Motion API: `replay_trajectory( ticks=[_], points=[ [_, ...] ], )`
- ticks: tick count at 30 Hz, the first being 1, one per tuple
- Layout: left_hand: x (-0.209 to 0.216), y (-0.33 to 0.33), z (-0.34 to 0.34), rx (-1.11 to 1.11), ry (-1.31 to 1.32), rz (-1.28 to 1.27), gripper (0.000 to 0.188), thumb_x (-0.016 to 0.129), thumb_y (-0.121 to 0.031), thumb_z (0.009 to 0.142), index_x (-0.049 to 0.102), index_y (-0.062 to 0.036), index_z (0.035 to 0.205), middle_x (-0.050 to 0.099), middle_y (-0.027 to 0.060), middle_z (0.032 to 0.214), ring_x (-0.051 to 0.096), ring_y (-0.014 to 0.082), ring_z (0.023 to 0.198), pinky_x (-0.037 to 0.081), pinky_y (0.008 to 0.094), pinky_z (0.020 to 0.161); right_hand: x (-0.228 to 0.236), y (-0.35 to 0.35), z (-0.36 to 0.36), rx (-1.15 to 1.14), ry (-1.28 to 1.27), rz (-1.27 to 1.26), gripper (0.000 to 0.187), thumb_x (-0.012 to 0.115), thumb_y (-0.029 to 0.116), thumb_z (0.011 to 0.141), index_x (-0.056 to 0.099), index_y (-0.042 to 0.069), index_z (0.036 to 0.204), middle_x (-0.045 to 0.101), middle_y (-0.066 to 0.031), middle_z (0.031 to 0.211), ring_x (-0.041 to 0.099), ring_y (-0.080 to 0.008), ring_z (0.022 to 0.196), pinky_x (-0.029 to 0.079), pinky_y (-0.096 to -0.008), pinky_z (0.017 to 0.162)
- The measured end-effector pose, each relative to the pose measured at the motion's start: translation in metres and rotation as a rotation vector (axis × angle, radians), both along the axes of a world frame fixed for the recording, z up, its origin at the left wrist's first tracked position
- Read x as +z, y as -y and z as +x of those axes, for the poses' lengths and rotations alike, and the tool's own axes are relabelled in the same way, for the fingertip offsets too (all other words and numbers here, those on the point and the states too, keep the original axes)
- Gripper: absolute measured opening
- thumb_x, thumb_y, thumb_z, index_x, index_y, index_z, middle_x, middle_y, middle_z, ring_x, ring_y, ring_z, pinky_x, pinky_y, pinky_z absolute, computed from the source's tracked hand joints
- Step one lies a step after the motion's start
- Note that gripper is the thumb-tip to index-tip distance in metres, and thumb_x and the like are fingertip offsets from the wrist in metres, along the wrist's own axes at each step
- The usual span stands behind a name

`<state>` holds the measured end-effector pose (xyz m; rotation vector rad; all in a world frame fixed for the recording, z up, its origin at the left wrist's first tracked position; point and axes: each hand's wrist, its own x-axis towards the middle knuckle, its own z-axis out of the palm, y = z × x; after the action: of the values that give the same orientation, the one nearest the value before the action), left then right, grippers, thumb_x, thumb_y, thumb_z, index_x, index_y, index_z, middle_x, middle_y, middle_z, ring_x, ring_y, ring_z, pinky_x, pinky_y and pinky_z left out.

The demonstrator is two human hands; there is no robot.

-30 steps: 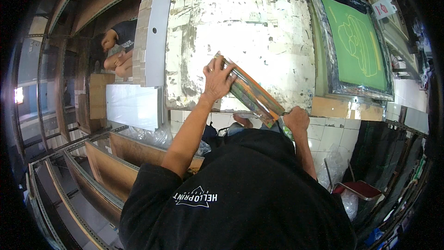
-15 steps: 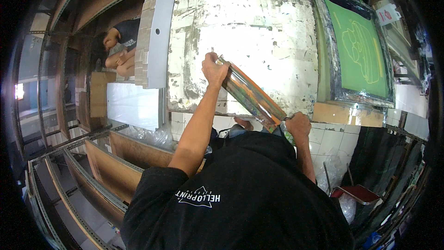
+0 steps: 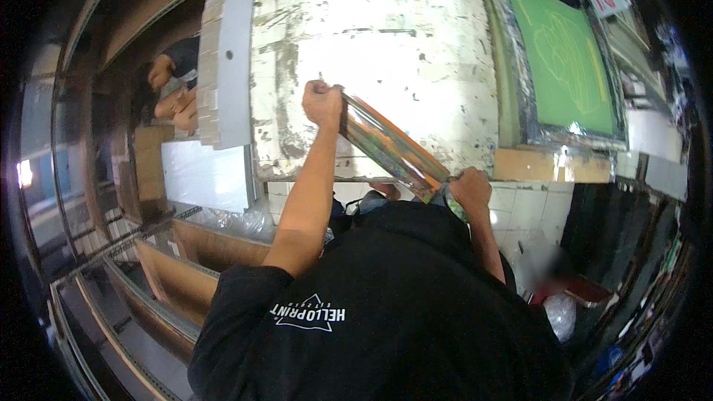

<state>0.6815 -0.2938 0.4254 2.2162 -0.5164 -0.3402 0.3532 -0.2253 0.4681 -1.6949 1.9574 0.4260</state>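
A long squeegee point(image 3: 395, 145) with an orange edge and dark, paint-streaked, shiny sides slants over the near edge of the worktable point(image 3: 445, 115). My left hand point(image 3: 324, 104) is closed round its far left end, above the white, stained tabletop. At the near right end, close to my body, my right hand point(image 3: 470, 187) is curled against the squeegee's corner. Something crumpled and grey-green point(image 3: 454, 206) shows just below those fingers; whether it is a cloth I cannot tell. The fingertips of both hands are partly hidden.
A framed printing screen point(image 3: 568, 59) with green mesh lies to the right, beside a cardboard strip point(image 3: 553, 165). On the left stand a stack of pale boxes point(image 3: 226, 63) and a white wrapped panel point(image 3: 206, 176). Another person point(image 3: 177, 96) sits beyond. Wooden shelves point(image 3: 178, 271) stand near left.
The whole view has shifted, so the table, hands and squeegee appear further left and slightly higher. Both hands keep their places on the squeegee.
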Motion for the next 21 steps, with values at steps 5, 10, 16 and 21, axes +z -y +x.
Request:
replay_trajectory(
  ticks=[5,10,16,21],
  points=[
    [-0.009,-0.004,-0.007,-0.089,0.217,0.012,0.030,0.071,-0.015,0.067,0.060,-0.0075,0.095,0.061,0.0080,0.084,0.057,0.0282,0.083,0.042,0.0434,0.075,0.005,0.004,0.000,-0.029,0.026,0.021,0.032,0.065,0.024,0.069,0.069,-0.001,0.087,0.068,-0.0240,0.091,0.066,-0.0390,0.088,0.053,-0.0453,0.078],
    [0.021,-0.025,-0.066,-0.780,0.729,-0.118,0.029,0.066,-0.010,0.071,0.065,-0.0092,0.100,0.060,0.0085,0.109,0.051,0.0319,0.107,0.035,0.0479,0.086,0.006,0.003,-0.001,-0.060,0.064,0.038,0.030,0.064,0.022,0.068,0.069,-0.001,0.086,0.068,-0.0239,0.089,0.066,-0.0386,0.088,0.052,-0.0448,0.079],
    [0.018,-0.036,-0.146,-1.599,0.327,0.032,0.013,0.073,-0.016,0.067,0.070,-0.0130,0.079,0.060,0.0041,0.090,0.056,0.0247,0.095,0.041,0.0402,0.080,0.010,0.003,-0.001,-0.040,0.062,0.048,0.033,0.065,0.025,0.071,0.070,-0.002,0.089,0.068,-0.0230,0.094,0.067,-0.0363,0.090,0.054,-0.0429,0.079],
    [0.012,-0.031,-0.151,-1.728,0.500,0.080,0.010,0.065,-0.009,0.071,0.065,-0.0091,0.081,0.057,0.0074,0.088,0.055,0.0285,0.095,0.043,0.0405,0.082,-0.005,-0.006,-0.011,-0.058,0.060,-0.009,0.030,0.069,0.031,0.072,0.071,0.004,0.087,0.069,-0.0192,0.086,0.067,-0.0353,0.086,0.052,-0.0433,0.077]
  ],
)
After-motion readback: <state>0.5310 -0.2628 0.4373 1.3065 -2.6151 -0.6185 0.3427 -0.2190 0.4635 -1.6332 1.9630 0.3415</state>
